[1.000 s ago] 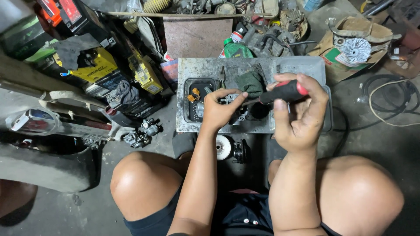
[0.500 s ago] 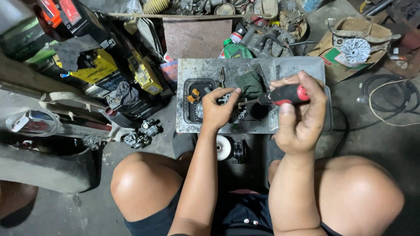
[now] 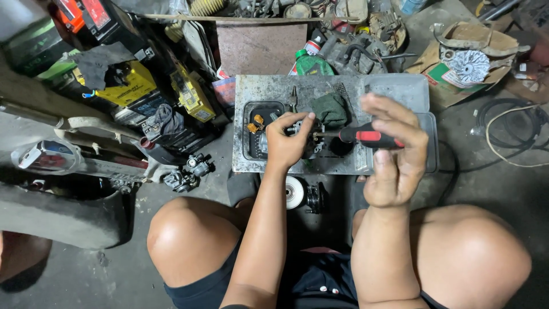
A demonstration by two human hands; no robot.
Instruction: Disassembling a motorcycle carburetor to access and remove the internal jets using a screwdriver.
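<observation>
We found the small dark metal engine part (image 3: 306,137), seemingly a carburettor body, clenched in the left hand (image 3: 287,143) and resting on the scuffed grey metal tray (image 3: 269,91). The right hand (image 3: 394,154) gripped the red-and-black-handled screwdriver (image 3: 366,136), shaft levelled toward the part and tip at its right side. Compared with half a second earlier, the handle had lowered to lie nearly horizontal and the fingers had spread over it; we judged this a turning stroke on a screw. Just left of the grip sat a black rectangular dish (image 3: 254,137) holding small orange pieces; just above it, a crumpled dark green rag (image 3: 330,109). Below the tray a white disc (image 3: 294,192) lay between the knees.
</observation>
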